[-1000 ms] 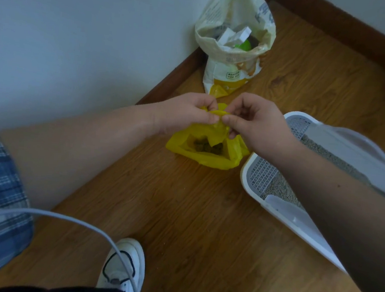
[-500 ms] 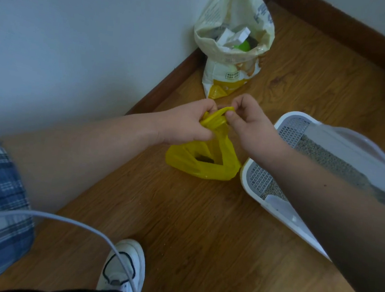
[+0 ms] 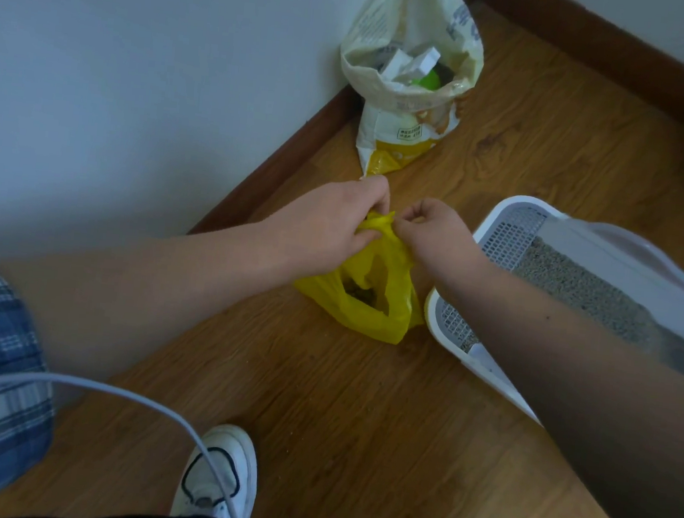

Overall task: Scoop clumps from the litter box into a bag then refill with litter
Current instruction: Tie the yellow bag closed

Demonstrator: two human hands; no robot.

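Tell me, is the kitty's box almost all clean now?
Getting there. Done: dark clumps sit inside the yellow bag. In hand: the left hand and right hand pinch its top together, probably to tie it. Left: refilling, most likely. The box holds grey litter, but nothing is being poured, and the sack by the wall stands untouched.

I look down on a brown wood-grain plank floor point(image 3: 359, 406); a dark wooden skirting board point(image 3: 278, 165) edges it, a plain white wall point(image 3: 120, 70) rising above that board.
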